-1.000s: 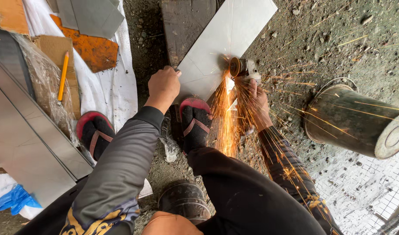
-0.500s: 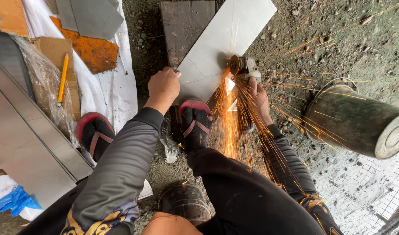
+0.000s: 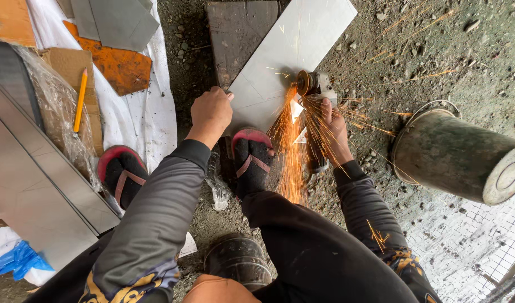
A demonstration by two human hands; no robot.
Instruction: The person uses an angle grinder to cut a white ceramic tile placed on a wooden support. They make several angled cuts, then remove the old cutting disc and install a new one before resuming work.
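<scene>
Left hand (image 3: 211, 110): fingers pressed on the near edge of the grey metal sheet (image 3: 291, 56) lying on the gravel.
Right hand (image 3: 331, 128): clenched round the angle grinder (image 3: 313, 84), disc cutting the sheet.
Risk: sparks (image 3: 291, 157) shower the sandalled foot (image 3: 252, 160); a snag could kick the disc.
Room: metal bucket (image 3: 456, 157) sits close on the right; open gravel beyond.

This looks like an outdoor work yard, maybe a building site, because the ground (image 3: 437, 50) is bare dirt and small stones, metal sheets (image 3: 38, 185) lie around, a dirty bucket (image 3: 459, 160) lies tipped over, and bright sparks (image 3: 291, 163) fly from a grinder (image 3: 313, 84).
</scene>
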